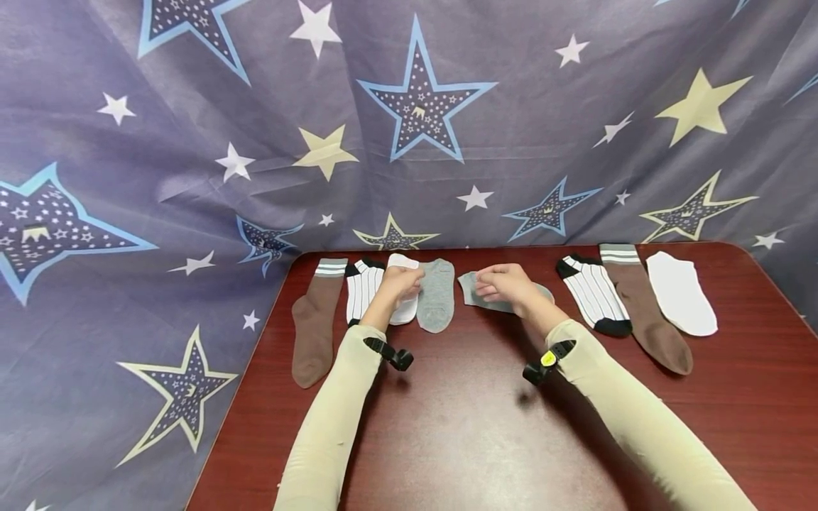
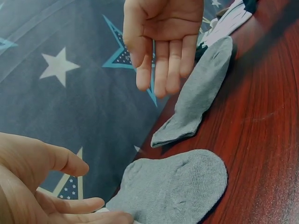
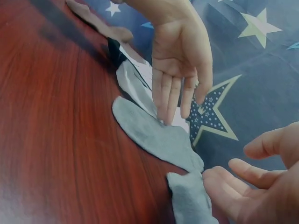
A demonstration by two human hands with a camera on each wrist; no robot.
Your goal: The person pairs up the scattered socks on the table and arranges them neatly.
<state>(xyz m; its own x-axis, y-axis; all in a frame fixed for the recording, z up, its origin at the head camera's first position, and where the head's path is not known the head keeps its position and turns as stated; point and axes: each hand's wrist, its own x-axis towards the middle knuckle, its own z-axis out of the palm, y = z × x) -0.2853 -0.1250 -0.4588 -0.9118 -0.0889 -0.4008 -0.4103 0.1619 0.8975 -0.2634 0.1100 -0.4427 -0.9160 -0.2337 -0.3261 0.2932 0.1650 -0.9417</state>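
My left hand (image 1: 397, 284) is over a white ankle sock (image 1: 404, 312), beside a grey ankle sock (image 1: 436, 301) that lies toe toward me. In the left wrist view its fingers are loosely spread and hold nothing, the fingertips overlapping the near end of the grey sock (image 2: 182, 186). My right hand (image 1: 505, 284) hovers at a second grey sock (image 1: 495, 306), which lies sideways and is partly covered by the hand. Its fingers are relaxed, with nothing between them; in the right wrist view they overlap that sock's cuff end (image 3: 189, 196).
Left of my hands lie a brown striped-cuff sock (image 1: 314, 326) and a white sock with black lines (image 1: 361, 291). On the right are a matching lined sock (image 1: 594, 292), a brown sock (image 1: 639, 305) and a white sock (image 1: 680, 294). A star-patterned cloth (image 1: 511, 128) hangs behind the reddish table (image 1: 447, 426).
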